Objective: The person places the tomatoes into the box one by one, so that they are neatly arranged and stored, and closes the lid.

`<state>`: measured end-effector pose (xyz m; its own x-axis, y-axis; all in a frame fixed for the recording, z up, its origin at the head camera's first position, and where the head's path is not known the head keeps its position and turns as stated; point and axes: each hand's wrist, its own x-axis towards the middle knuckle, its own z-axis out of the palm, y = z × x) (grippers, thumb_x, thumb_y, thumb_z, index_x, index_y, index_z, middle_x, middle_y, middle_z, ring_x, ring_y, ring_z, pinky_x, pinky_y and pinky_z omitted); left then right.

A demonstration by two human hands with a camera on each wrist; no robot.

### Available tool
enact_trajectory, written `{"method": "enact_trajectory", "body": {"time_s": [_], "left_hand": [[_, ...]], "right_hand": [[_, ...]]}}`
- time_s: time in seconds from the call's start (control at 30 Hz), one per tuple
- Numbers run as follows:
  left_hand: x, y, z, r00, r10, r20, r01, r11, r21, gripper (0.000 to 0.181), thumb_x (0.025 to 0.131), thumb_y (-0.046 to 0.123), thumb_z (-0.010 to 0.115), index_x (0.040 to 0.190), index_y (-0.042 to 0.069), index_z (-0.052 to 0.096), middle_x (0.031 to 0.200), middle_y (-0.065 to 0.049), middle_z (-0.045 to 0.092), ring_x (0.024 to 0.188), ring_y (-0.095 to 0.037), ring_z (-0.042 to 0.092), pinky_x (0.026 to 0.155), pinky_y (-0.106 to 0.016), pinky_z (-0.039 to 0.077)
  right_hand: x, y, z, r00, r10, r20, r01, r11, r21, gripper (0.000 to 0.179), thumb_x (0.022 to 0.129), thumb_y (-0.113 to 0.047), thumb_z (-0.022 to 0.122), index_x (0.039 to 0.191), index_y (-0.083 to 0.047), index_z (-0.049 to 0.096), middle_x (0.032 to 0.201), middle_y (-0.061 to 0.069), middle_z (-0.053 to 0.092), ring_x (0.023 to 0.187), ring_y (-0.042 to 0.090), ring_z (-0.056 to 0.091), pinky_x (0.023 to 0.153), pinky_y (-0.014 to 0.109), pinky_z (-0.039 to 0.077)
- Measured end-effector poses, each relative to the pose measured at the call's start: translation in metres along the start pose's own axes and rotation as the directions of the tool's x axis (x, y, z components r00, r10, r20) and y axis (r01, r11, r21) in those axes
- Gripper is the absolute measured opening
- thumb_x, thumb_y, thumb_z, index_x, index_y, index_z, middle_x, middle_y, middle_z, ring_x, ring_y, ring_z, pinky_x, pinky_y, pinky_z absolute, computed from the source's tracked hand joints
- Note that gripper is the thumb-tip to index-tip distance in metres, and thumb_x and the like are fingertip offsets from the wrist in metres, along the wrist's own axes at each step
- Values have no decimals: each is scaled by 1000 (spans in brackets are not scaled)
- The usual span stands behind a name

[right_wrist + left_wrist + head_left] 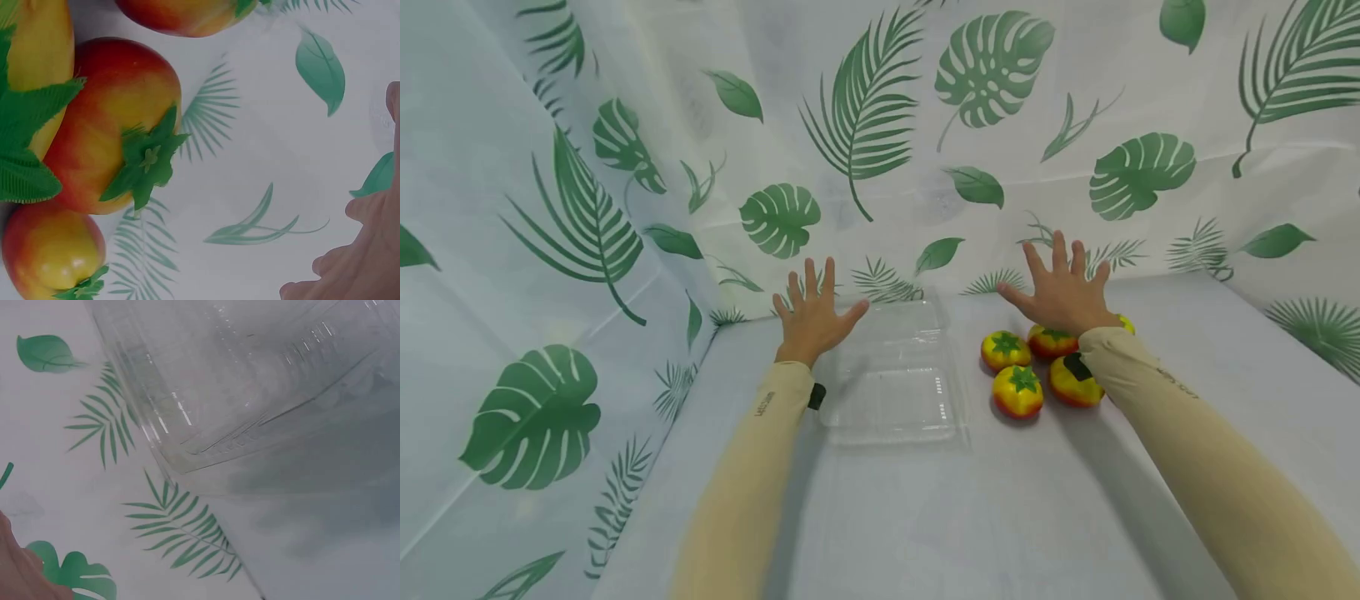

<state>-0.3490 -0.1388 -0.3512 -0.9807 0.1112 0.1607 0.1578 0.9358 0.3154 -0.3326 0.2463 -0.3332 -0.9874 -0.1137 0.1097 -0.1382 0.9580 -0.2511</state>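
My left hand (812,321) is held with fingers spread, above the left side of a clear plastic container (887,400) whose hinged lid lies back. It grips nothing. My right hand (1063,292) is also spread wide and holds nothing, over the far side of a group of several red-and-yellow persimmons (1017,392) with green leafy tops. Part of the group is hidden behind the right hand and sleeve. In the right wrist view a persimmon (112,119) shows up close, with the fingers (369,244) at the lower right edge.
A pale tabletop (895,517) lies beneath everything. Behind it and to the left hang white sheets (880,225) printed with green leaves. The persimmons sit right of the container, and both forearms wear beige sleeves (1187,433).
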Motion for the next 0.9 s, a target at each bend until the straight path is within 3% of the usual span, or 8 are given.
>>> {"method": "enact_trajectory", "body": {"time_s": [0.3, 0.57, 0.9], "left_hand": [[-11, -1, -8, 1000, 13, 9, -13, 998, -57, 103, 101, 76, 47, 172, 29, -12, 177, -10, -20, 161, -39, -20, 121, -73, -10], [-35, -2, -18, 1000, 27, 1, -27, 994, -105, 106, 100, 77, 47, 172, 27, -12, 178, -12, -17, 161, -41, -16, 122, -74, -7], [-58, -17, -26, 1000, 13, -10, -14, 980, -197, 108, 99, 77, 50, 172, 28, -13, 177, -8, -20, 162, -38, -17, 122, -72, -9]], "right_hand": [[3, -4, -3, 1000, -19, -15, 19, 1000, -13, 101, 103, -71, 45, 173, -10, 4, 171, 34, -18, 153, 64, -13, 109, 88, -11], [3, -5, -7, 1000, -18, -3, 18, 1000, 2, 102, 103, -72, 44, 172, -9, 4, 170, 35, -18, 153, 64, -13, 110, 87, -11], [-1, 3, -8, 1000, 4, 1, -4, 1000, 20, 101, 104, -68, 48, 172, -8, 3, 170, 36, -18, 152, 64, -14, 110, 85, -13]]}}
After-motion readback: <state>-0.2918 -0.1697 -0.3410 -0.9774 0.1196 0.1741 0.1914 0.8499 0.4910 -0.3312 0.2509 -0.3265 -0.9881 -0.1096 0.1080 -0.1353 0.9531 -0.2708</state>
